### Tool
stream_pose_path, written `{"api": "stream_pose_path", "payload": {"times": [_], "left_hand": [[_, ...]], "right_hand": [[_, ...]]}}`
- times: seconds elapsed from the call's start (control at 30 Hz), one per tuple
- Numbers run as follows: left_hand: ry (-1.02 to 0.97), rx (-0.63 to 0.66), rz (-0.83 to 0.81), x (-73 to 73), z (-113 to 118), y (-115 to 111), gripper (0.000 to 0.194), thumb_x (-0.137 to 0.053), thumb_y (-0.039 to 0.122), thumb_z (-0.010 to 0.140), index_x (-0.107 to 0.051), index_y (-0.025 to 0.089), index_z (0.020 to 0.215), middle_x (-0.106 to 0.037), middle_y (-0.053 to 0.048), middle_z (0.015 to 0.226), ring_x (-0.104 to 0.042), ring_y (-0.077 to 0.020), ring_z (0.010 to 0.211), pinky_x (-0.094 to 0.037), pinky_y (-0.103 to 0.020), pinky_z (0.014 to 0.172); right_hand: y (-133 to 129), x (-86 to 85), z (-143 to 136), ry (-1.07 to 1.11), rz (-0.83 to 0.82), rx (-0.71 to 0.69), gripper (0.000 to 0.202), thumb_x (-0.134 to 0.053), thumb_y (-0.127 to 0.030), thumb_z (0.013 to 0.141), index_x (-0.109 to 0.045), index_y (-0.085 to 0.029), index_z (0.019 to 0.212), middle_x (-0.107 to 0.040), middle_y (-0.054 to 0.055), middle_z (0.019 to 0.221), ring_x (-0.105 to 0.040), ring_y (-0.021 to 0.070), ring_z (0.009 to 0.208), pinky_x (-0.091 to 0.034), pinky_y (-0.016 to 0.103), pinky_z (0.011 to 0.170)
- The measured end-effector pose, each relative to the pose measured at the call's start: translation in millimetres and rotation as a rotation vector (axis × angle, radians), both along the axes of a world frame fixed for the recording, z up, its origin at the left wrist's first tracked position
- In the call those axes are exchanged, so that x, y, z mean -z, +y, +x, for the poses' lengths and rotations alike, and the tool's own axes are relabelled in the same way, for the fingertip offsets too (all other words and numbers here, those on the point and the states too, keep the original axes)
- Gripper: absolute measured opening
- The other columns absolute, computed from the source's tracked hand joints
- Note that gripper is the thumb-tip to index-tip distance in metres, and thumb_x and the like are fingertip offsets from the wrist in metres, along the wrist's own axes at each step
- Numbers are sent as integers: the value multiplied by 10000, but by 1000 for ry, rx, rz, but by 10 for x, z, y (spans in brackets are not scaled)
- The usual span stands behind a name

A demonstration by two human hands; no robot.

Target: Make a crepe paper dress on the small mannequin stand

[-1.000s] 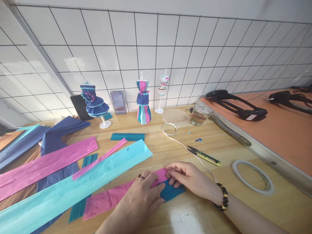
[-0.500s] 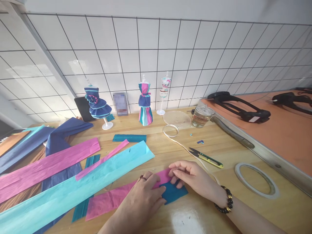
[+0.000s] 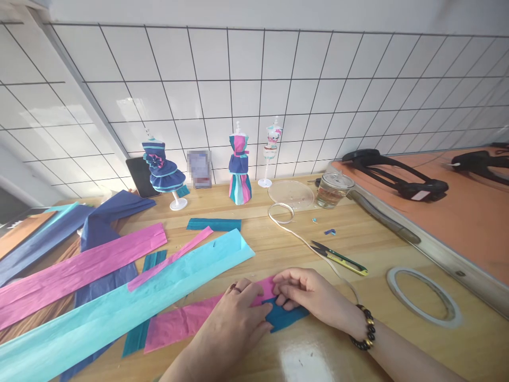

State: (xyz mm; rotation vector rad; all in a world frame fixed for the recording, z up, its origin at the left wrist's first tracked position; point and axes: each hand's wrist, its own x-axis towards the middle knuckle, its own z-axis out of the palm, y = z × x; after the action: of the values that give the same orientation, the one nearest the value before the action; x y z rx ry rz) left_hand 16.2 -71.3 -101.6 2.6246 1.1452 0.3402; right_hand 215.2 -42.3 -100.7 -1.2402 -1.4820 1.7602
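Observation:
A thin, wrinkled pink strip [image 3: 177, 324] lies slantwise on the wooden table, and a dark teal piece [image 3: 287, 317] sits at its right end. My left hand [image 3: 234, 321] rests across the strip with bent fingers, holding it down on the table. At the strip's far right end my right hand [image 3: 304, 292] is closed, thumb and fingertips together on the pink edge just above the teal piece. The exact contact of the right fingertips is partly hidden by the curled fingers. Another teal strip [image 3: 137, 338] shows beneath the pink one's left end.
Turquoise [image 3: 175, 284] and pink strips [image 3: 99, 257] spread leftward. Yellow-handled snips [image 3: 342, 259], a tape ring [image 3: 423, 297] and white cord [image 3: 294, 232] lie rightward. Behind stand small dress forms [image 3: 239, 164], a lidded cup [image 3: 334, 190] and a phone [image 3: 141, 178]. Black headsets [image 3: 397, 172] rest on an orange surface.
The whole view has shifted slightly, so the table things appear a little further right. My right fingertips have drawn slightly closer to my left hand along the pink strip.

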Motion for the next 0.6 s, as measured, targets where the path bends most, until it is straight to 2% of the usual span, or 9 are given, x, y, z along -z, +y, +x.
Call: {"api": "stream_pose_path", "payload": {"times": [0.17,0.37,0.47,0.6], "left_hand": [[-5,10,23,-22,0,2,156,-542,276,832,-637,240,950,-541,-58,922,-485,-230,884,-472,-384,739],[-61,17,78,-16,6,3,166,-554,263,825,-651,233,957,-538,-56,861,-493,-219,852,-471,-349,706],[-71,17,83,-7,3,5,159,-560,261,821,-657,232,943,-537,-53,856,-493,-213,844,-470,-344,708],[-42,7,49,-15,0,2,181,-580,259,807,-651,249,973,-546,-50,879,-497,-221,858,-477,-362,716]], "right_hand": [[29,-38,40,-1,27,31,381,-613,-485,735,-607,-146,909,-655,47,813,-648,163,750,-530,310,689],[119,-195,182,7,166,314,325,-614,-466,737,-577,-164,852,-643,34,770,-609,124,582,-523,293,593],[119,-223,171,-22,180,287,316,-600,-467,745,-573,-168,841,-640,27,740,-614,130,586,-525,299,601],[64,-178,96,-53,142,190,355,-589,-499,734,-583,-168,862,-643,33,756,-636,153,664,-536,309,628]]}}
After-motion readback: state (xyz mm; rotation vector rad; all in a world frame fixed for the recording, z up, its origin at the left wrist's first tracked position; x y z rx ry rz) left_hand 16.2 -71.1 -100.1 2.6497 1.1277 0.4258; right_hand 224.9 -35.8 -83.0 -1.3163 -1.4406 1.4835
